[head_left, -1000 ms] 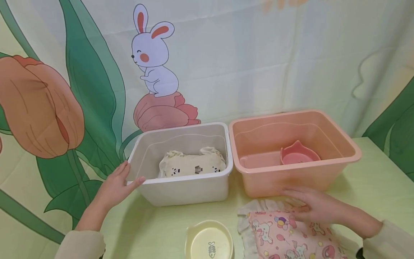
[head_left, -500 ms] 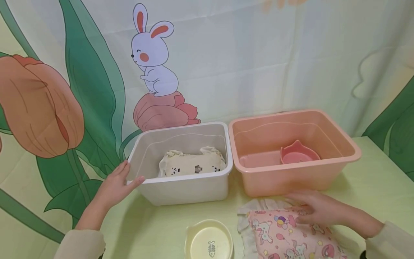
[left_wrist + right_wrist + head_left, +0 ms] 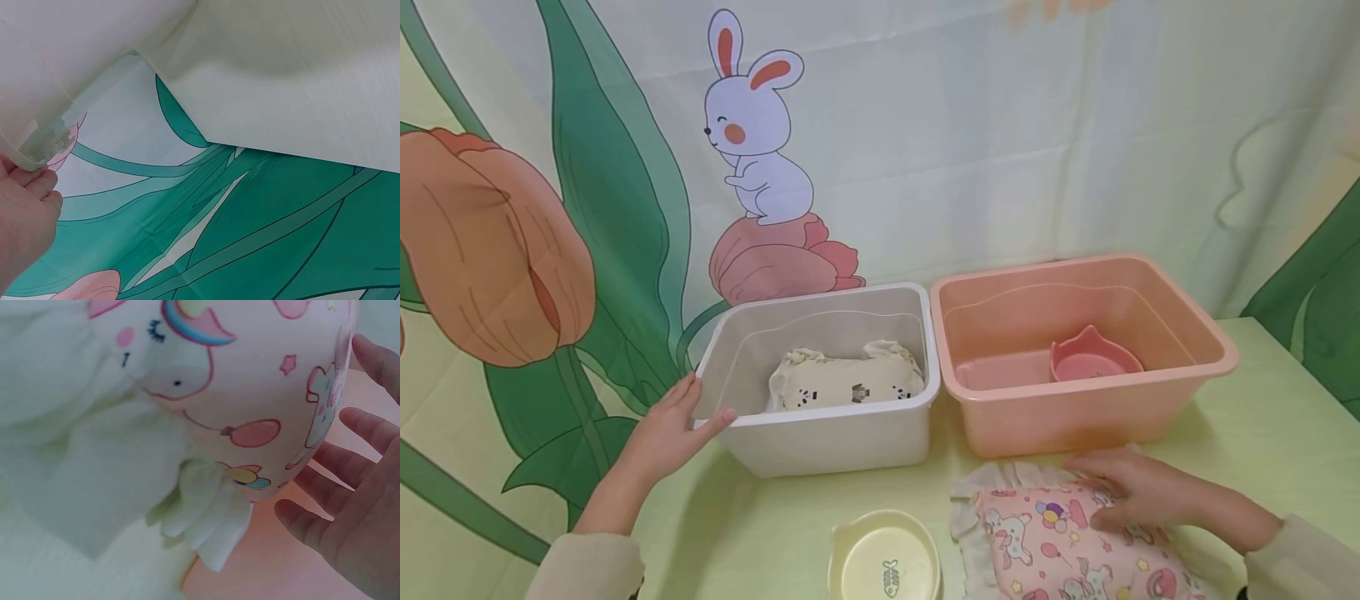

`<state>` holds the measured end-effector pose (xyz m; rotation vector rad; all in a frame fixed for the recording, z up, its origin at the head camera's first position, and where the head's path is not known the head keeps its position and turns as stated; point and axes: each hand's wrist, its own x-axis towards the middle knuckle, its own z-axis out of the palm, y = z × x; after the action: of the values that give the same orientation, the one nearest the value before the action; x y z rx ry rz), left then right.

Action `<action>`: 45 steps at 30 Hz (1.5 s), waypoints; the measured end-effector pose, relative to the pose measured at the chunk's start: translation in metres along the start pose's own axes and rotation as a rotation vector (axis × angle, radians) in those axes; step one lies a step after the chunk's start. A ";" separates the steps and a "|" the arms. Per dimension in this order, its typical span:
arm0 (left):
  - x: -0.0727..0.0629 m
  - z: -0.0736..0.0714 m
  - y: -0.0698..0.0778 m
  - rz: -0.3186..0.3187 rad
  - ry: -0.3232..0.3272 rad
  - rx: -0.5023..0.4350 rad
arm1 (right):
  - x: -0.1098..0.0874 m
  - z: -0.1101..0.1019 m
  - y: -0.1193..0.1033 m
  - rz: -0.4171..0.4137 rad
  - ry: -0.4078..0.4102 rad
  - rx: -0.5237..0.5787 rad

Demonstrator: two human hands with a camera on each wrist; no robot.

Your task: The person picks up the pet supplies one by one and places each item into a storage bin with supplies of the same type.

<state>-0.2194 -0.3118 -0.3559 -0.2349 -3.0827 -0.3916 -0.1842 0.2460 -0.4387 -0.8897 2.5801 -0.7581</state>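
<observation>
My left hand [image 3: 667, 433] grips the near left corner of a white plastic bin [image 3: 831, 442], thumb on the front rim and fingers along the side. In the left wrist view, the fingers [image 3: 39, 184] bend at the bin's rim. A cream pillow [image 3: 838, 382] with animal prints lies inside this bin. My right hand [image 3: 1150, 492] is at the far edge of a pink unicorn-print pillow [image 3: 1060, 546] with a white ruffle. Its fingers [image 3: 356, 465] look spread and relaxed in the right wrist view, close beside the pillow; whether they touch it I cannot tell.
A pink plastic bin [image 3: 1075, 417] stands right of the white one, with a pink cat-eared bowl [image 3: 1093, 357] inside. A pale yellow bowl [image 3: 880, 558] with a fishbone print sits on the green table [image 3: 760, 525]. A printed curtain [image 3: 970, 150] hangs behind.
My right hand has shifted slightly to the right over the pink pillow's far edge. The left hand, both bins and the bowls stay where they were.
</observation>
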 end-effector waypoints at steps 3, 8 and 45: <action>0.000 -0.001 0.001 -0.002 -0.002 0.000 | 0.000 0.000 0.002 0.016 -0.014 0.010; 0.000 0.000 -0.001 -0.004 -0.004 -0.001 | 0.001 0.001 0.005 0.038 -0.027 0.015; 0.001 0.002 -0.002 -0.008 -0.007 0.002 | 0.003 0.014 0.013 0.054 -0.043 -0.023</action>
<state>-0.2204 -0.3132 -0.3582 -0.2240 -3.0913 -0.3885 -0.1865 0.2473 -0.4582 -0.8308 2.5688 -0.6884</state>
